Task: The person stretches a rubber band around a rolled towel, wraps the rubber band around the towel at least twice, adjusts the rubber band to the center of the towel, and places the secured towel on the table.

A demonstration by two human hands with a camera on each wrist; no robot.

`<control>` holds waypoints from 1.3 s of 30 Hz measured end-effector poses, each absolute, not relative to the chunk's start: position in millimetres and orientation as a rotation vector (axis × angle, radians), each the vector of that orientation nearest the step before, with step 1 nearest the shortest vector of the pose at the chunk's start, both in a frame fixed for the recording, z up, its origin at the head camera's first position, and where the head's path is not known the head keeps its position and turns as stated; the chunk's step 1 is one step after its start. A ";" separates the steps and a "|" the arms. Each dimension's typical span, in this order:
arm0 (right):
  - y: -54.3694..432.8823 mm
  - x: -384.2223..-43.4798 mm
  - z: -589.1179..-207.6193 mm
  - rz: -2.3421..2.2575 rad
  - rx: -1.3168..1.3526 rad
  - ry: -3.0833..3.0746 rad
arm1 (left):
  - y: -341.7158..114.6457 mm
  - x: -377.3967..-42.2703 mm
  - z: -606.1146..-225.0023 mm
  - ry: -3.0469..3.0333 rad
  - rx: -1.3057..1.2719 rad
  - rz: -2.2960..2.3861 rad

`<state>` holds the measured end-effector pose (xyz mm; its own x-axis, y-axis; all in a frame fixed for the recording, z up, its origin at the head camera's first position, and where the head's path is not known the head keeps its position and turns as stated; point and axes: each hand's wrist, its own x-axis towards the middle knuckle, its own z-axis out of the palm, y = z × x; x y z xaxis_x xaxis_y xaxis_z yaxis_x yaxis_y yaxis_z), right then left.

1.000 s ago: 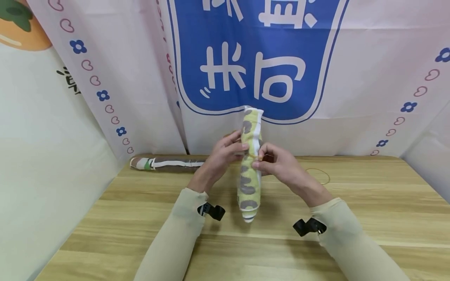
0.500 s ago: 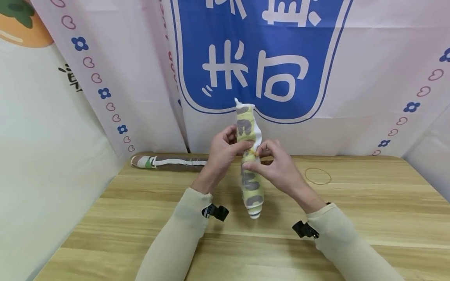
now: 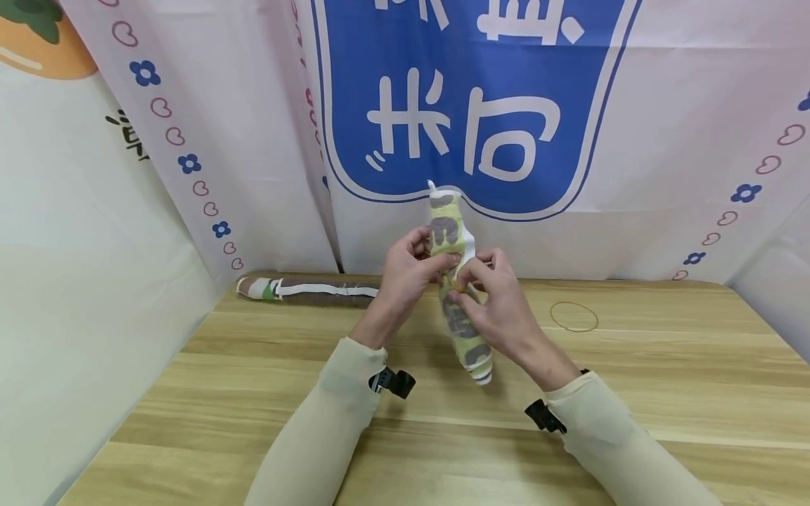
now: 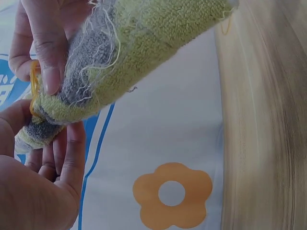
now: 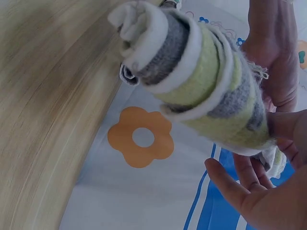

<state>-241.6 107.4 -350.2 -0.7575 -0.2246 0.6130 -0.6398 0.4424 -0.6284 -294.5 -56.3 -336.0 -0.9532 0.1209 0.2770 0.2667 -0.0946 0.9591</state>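
A rolled yellow-green and grey towel with white edges is held up over the table, slanting in the head view. My left hand grips it around the middle, thumb on the near side and fingers behind. A yellow-orange rubber band loops around the roll between the hands, and the roll narrows there. My right hand pinches this band between thumb and curled index finger. Loose threads hang from the towel in the left wrist view. Its white folded end points toward the right wrist camera.
A second rolled towel, brown with a white stripe, lies along the table's back edge at left. Another rubber band lies on the wooden table at right. A printed curtain hangs behind.
The towel's lower end has swung right, so the roll now slants. The right hand has moved slightly inward and down with the rubber band. The left thumb has moved further across the roll.
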 end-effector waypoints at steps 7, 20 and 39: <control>110.0 -242.7 -349.2 1.339 0.703 -2.318 | -56.6 -294.3 -335.8 -2.103 -0.458 -2.149; 120.0 -244.0 -341.1 1.566 0.637 -2.381 | -59.0 -293.0 -334.6 -2.127 -0.509 -2.201; 126.9 -247.1 -339.9 1.893 0.572 -2.252 | -64.6 -295.3 -332.5 -1.979 -0.701 -2.219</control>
